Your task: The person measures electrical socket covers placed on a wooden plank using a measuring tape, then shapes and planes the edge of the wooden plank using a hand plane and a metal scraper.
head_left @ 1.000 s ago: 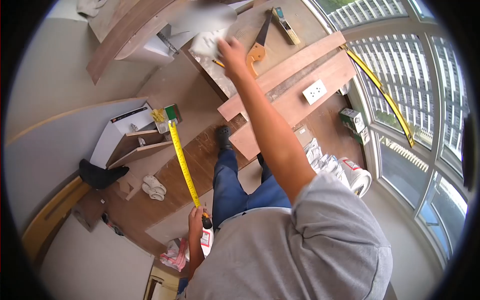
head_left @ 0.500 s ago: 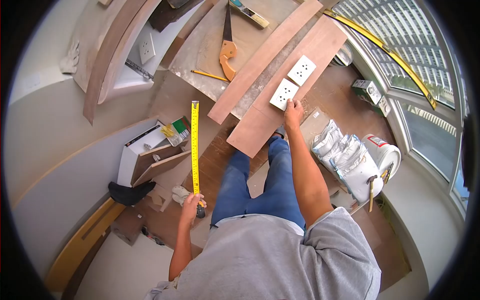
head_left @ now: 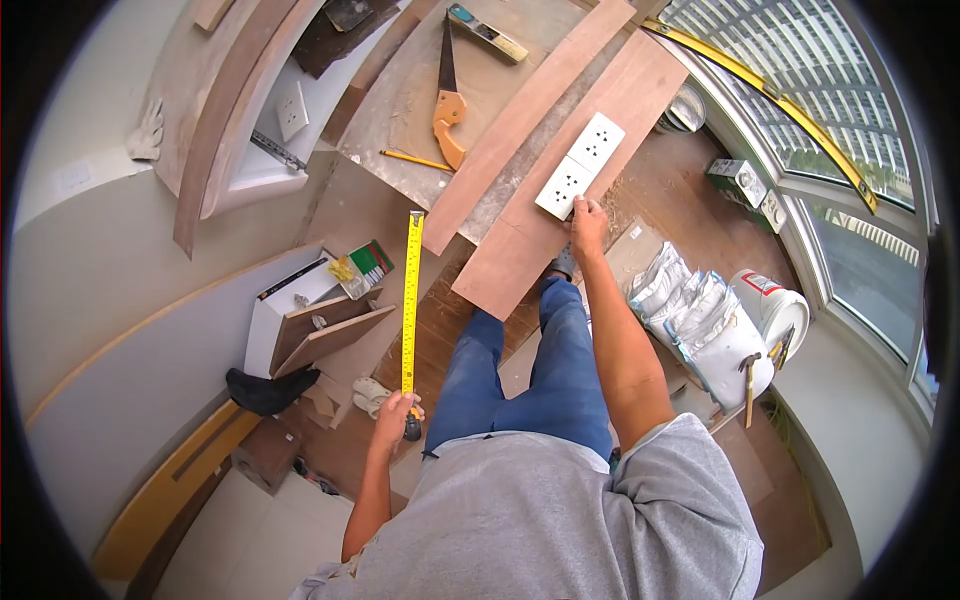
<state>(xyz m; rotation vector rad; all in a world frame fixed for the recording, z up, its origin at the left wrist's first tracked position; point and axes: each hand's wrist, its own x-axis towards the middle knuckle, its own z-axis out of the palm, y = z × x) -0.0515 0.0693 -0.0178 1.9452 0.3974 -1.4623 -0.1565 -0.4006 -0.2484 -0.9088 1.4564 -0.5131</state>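
Observation:
My left hand (head_left: 397, 414) is closed around a tape measure, its yellow blade (head_left: 410, 310) pulled out and pointing away from me. My right hand (head_left: 588, 226) pinches the near end of a white socket plate (head_left: 564, 189). Against its far end lies a second white socket plate (head_left: 597, 143), the two in line with edges touching. Both rest on a wide reddish board (head_left: 519, 245). A narrower board (head_left: 520, 130) lies beside it on the worktable (head_left: 400, 125). A handsaw (head_left: 449, 115) with an orange handle and a yellow pencil (head_left: 417, 160) are on the table.
A hand plane (head_left: 488, 34) lies at the table's far side. White bags (head_left: 700, 310), a bucket (head_left: 770, 312) and a hammer (head_left: 749, 388) are at the right. A yellow level (head_left: 790, 105) leans by the window. An open white box (head_left: 283, 313) stands at the left.
Since a second ago my right hand has brought a second socket plate onto the wide board. Over the last half second the two plates have come into line, and the tape blade has shifted right.

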